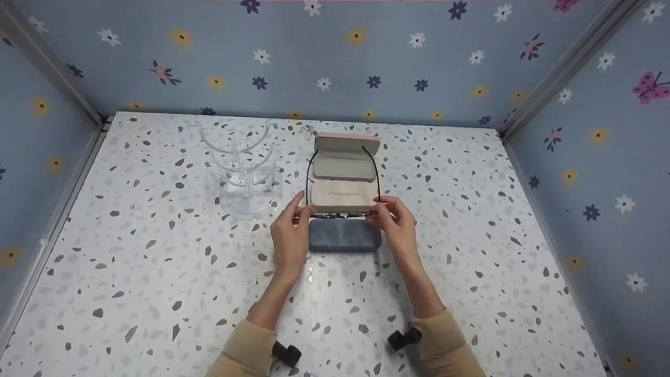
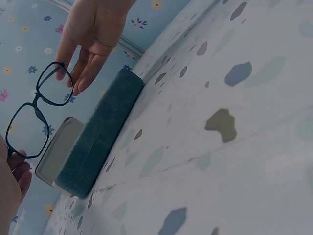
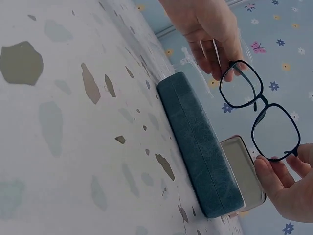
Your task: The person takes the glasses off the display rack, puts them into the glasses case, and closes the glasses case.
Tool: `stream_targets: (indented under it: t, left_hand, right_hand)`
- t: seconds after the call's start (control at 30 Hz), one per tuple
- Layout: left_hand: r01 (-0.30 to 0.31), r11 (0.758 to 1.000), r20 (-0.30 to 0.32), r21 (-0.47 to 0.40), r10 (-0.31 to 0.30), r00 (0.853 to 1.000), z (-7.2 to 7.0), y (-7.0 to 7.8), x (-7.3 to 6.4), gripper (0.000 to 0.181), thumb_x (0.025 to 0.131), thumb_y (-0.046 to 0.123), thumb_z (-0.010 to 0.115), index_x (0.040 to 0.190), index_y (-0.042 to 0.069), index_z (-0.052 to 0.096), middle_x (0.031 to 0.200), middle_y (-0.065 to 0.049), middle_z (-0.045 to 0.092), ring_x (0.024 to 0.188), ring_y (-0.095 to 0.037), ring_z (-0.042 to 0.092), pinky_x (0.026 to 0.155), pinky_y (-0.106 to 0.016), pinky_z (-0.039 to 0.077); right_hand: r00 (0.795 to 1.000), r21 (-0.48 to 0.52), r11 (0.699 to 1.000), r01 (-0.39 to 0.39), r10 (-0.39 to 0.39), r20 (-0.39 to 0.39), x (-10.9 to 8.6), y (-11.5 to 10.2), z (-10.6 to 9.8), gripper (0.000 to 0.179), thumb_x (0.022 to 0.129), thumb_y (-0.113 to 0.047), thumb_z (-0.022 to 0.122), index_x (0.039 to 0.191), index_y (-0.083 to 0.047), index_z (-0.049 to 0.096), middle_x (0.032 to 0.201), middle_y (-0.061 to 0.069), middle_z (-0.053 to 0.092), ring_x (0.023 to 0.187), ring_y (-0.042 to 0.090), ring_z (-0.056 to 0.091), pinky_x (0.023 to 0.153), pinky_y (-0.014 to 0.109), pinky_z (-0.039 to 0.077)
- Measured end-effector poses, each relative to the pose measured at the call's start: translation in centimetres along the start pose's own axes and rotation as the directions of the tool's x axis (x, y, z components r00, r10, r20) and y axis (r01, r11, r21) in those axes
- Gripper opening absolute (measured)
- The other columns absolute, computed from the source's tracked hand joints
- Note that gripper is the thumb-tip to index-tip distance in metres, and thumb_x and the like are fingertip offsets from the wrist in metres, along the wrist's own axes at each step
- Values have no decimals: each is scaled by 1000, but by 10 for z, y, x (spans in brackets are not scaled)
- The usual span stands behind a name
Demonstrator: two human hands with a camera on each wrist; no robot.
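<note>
Both hands hold dark-framed eyeglasses (image 1: 307, 178) level over the cases, one hand at each end of the front frame, with the temples unfolded and pointing away. My left hand (image 1: 291, 238) pinches the left end by the hinge. At the right end, thumb and fingers of my right hand (image 1: 402, 230) pinch the frame. Below the lenses lies a closed blue glasses case (image 1: 344, 235), seen in the left wrist view as a teal case (image 2: 100, 137). Behind it sits an open pink-edged glasses case (image 1: 345, 165) with a pale lining, and a beige lettered panel (image 1: 340, 195) in front of that lining.
A clear acrylic display stand (image 1: 243, 193) with curved arms stands left of the cases. The speckled white tabletop (image 1: 157, 272) meets flowered blue walls (image 1: 293, 57) at the back and sides. Black wrist devices (image 1: 287, 354) are at both tan sleeves.
</note>
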State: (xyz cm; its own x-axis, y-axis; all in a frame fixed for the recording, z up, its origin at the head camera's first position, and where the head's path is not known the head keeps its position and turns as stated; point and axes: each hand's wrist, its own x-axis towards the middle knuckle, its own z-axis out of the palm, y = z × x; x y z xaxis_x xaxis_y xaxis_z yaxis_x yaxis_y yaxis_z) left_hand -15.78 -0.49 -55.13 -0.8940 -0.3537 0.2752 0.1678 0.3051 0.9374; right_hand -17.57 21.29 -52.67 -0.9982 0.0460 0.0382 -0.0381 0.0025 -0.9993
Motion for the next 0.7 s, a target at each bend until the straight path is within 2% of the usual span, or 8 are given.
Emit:
stream_targets:
  t: [0.1, 0.23, 0.37, 0.53, 0.7]
  left_hand:
    - [-5, 998, 2, -59, 6, 1000, 2, 0, -3, 40, 100, 16, 68, 139, 8, 64, 95, -8, 79, 85, -18, 74, 79, -21, 58]
    - [9, 991, 35, -137, -4, 999, 3, 2, -7, 41, 100, 18, 68, 140, 10, 63, 101, -7, 79, 93, -17, 74, 86, -19, 58]
    - [1, 988, 47, -155, 7, 999, 4, 4, -10, 42, 100, 24, 68, 139, 12, 64, 101, -6, 78, 95, -17, 72, 89, -22, 58]
    - [9, 979, 89, -204, 9, 996, 6, 5, -11, 46, 97, 21, 73, 141, 11, 63, 106, -10, 74, 98, -18, 70, 95, -25, 58]
    - [34, 964, 135, -264, 2, 991, 7, 3, -10, 53, 92, 18, 77, 142, 11, 62, 113, -15, 71, 97, -16, 69, 95, -24, 57]
  right_hand:
    - [1000, 10, 1000, -2, 2, -20, -3, 1, -2, 23, 105, -14, 59, 122, 2, 63, 115, 31, 65, 92, 22, 74, 88, 38, 63]
    - [999, 2, 1000, 4, -4, -54, -6, 1, -3, 24, 106, -15, 57, 123, 1, 63, 116, 30, 64, 93, 24, 74, 88, 38, 63]
    - [996, -16, 1000, 20, -21, -91, -6, 0, -2, 23, 107, -14, 54, 123, 0, 63, 112, 28, 65, 93, 27, 73, 87, 36, 64]
    - [991, -10, 1000, 30, -31, -130, -6, 0, -2, 24, 108, -14, 53, 124, 1, 62, 107, 22, 68, 90, 24, 74, 87, 37, 64]
    - [992, 1, 1000, 25, -25, -125, -7, 2, -4, 26, 108, -16, 54, 125, 2, 62, 108, 25, 67, 92, 25, 74, 87, 39, 64]
